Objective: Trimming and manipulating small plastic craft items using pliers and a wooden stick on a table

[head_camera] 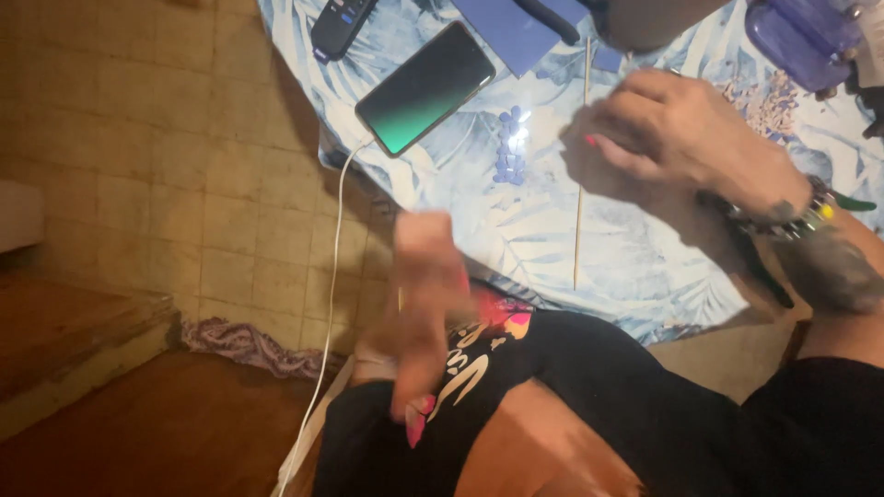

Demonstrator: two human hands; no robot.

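Under the right hand (681, 138) there's a thin wooden skewer (580, 184) lying on the counter (626, 267), fingers curled down onto it, pinching near its upper part as far as I can tell. Left hand (425, 313) is off the counter, blurred over the lap, so can't tell if it's open or closed. Small blue beads (509, 147) sit just left of the right hand, phone (425, 87) further left. I'd say keep the skewer flat and pinch it low so it doesn't roll.

The right hand (686, 138) rests on the worktop (543, 235), curled over a long thin stick (581, 175). Small blue pieces (509, 147) lie near a phone (425, 87). The left hand (424, 313) is blurry above the lap.
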